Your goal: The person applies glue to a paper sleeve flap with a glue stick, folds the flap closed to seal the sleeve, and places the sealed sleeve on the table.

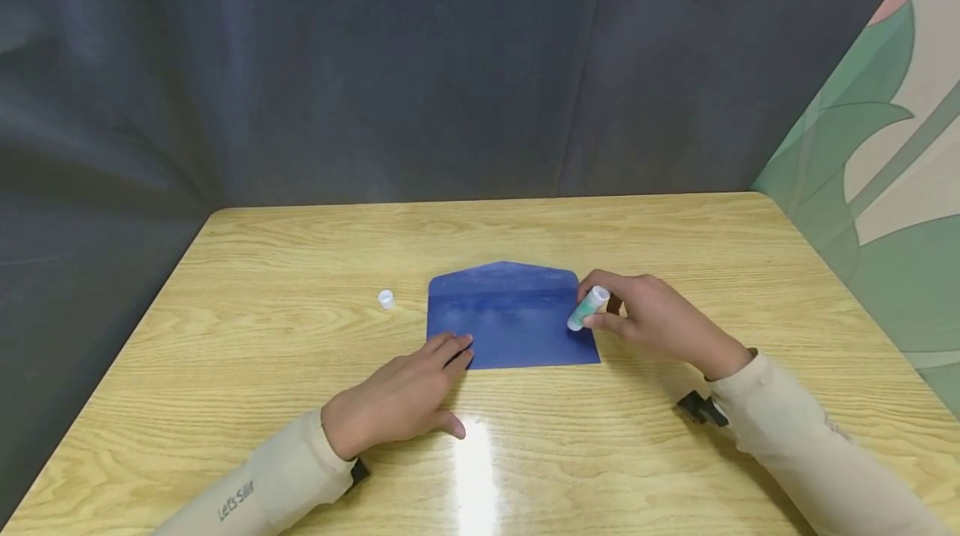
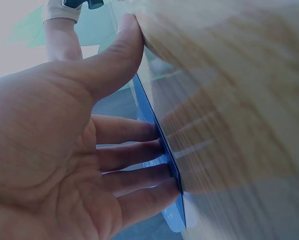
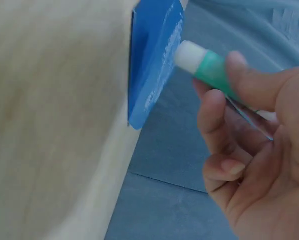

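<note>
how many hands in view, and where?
2: the left hand has its fingertips on the blue envelope near its near-left corner; the right hand holds the glue stick over its right side. No others visible.

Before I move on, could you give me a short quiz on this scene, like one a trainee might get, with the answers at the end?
1. What does the right grip hold?
A) a pen
B) a glue stick
C) scissors

2. True or false: the cap is on the glue stick.

3. Fill in the blank: whitish smears show along the envelope's ____.

Key:
1. B, the glue stick.
2. False: the cap is off, lying on the table to the left of the envelope.
3. Flap.
</note>
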A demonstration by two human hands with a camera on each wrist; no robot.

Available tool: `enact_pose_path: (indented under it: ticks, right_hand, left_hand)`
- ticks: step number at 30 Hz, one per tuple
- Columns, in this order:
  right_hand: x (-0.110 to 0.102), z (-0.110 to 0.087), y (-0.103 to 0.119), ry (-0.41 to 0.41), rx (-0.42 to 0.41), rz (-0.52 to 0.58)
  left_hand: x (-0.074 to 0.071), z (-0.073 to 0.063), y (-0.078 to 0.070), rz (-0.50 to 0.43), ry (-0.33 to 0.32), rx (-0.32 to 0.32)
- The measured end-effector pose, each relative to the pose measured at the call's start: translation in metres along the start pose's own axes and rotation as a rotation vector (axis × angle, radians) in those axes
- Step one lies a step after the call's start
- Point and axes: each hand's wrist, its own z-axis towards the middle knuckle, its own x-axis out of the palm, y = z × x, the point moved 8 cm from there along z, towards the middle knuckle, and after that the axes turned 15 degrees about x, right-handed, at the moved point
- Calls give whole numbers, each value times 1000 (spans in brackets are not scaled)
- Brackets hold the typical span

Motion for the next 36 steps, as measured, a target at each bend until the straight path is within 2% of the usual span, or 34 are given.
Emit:
enact_pose_path:
  ticks: [6,10,14,20,26,31,36]
  right_hand:
    - [6,-10,5,-20,-114,106]
    - [8,-16,9,-47,-158,105]
    - [7,-20,16,-87,-201,55]
    - [7,-25,26,-171,-286,-81]
    - [9,-32,33,-199,-349,-164]
    - [11,-35,35,-214,-391,-164]
    - [12,-35,37,-217,-407,-151]
  left_hand:
    - [0,-1,0,9,6,-8]
    - [0,-2,-1,2,14,-15]
    - [0,-3,0,1,18,-16]
    - [-1,-3,-1,23,10,-4]
    - [-4,2,-3,99,33,25]
    - [-16,5,0,69,51,17]
    - [-41,5,19,36,-35,-35]
